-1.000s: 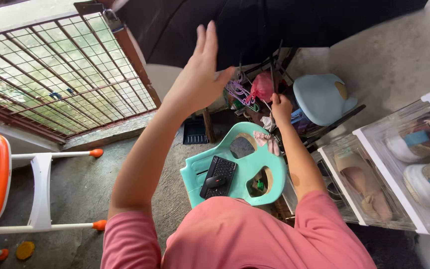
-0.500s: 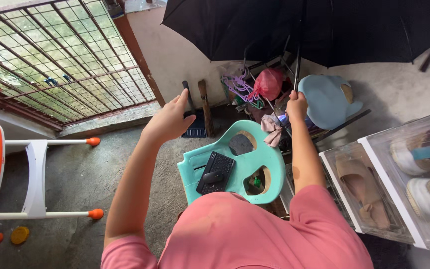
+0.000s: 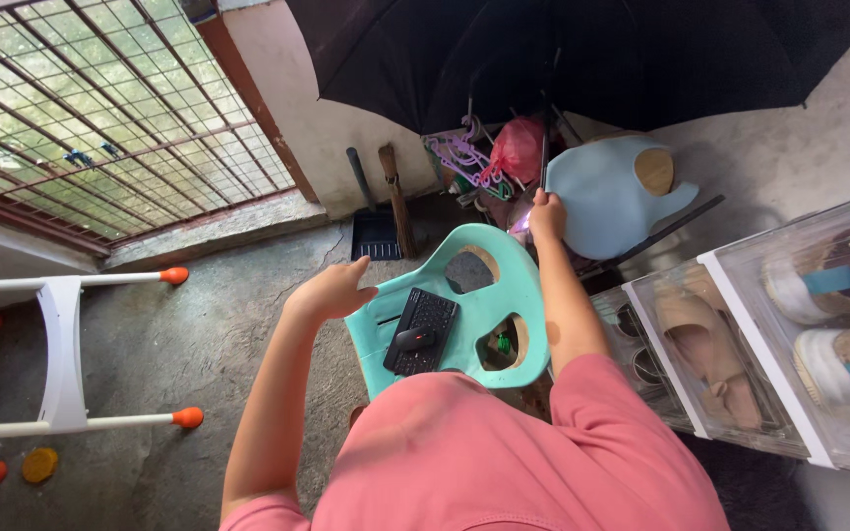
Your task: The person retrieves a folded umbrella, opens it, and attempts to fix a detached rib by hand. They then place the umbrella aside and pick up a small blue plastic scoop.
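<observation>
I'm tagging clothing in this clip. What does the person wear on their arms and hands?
Both arms are bare below short pink sleeves of a pink top. The left hand and right hand are bare: no gloves, watch, rings or bands that I can make out.

There was a single view, from a camera worn on the person's head, so no second view shared any part of the scene. It looked steeply down and forward over the pink-shirted shoulders, which filled the bottom edge very near the lens. Both arms reached away from it into the middle of the frame, the left hand (image 3: 332, 291) and the right hand (image 3: 546, 213) at mid distance. Beyond them, farther off, lay the teal plastic chair (image 3: 518, 295) and the concrete floor (image 3: 179, 334). The upper edge took in the black umbrella (image 3: 582, 54) and the window grille (image 3: 91, 108) at the left; clear shoe boxes (image 3: 740, 344) ran off the right.
</observation>
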